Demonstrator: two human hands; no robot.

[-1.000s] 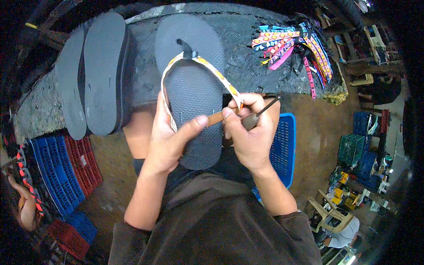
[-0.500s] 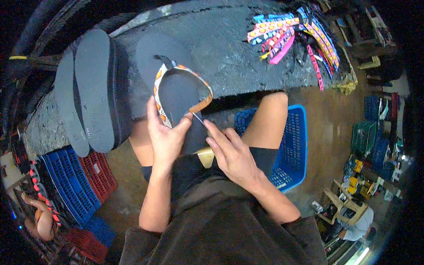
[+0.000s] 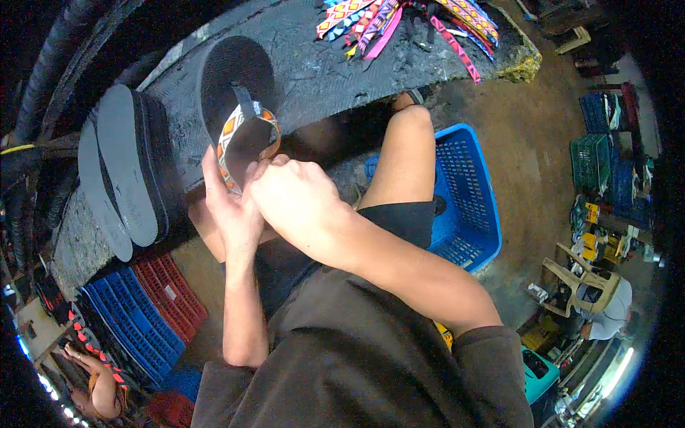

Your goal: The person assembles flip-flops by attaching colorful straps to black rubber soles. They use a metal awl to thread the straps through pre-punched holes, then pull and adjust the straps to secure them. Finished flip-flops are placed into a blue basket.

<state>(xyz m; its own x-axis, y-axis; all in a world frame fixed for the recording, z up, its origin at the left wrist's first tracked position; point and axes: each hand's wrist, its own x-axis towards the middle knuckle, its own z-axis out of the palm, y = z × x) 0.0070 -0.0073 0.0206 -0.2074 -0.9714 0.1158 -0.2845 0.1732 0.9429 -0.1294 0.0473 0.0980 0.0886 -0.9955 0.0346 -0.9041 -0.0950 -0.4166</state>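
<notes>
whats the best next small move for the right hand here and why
Probably ease the right hand slightly aside to check the strap at its lower right end: that hand hides it, while the left hand holds the sandal.

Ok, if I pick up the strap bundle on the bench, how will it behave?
The strap bundle will probably be floppy, since its narrow bands splay across the bench. It is likely light, as the bands look thin. Loose ends may trail, since they point different ways.
</notes>
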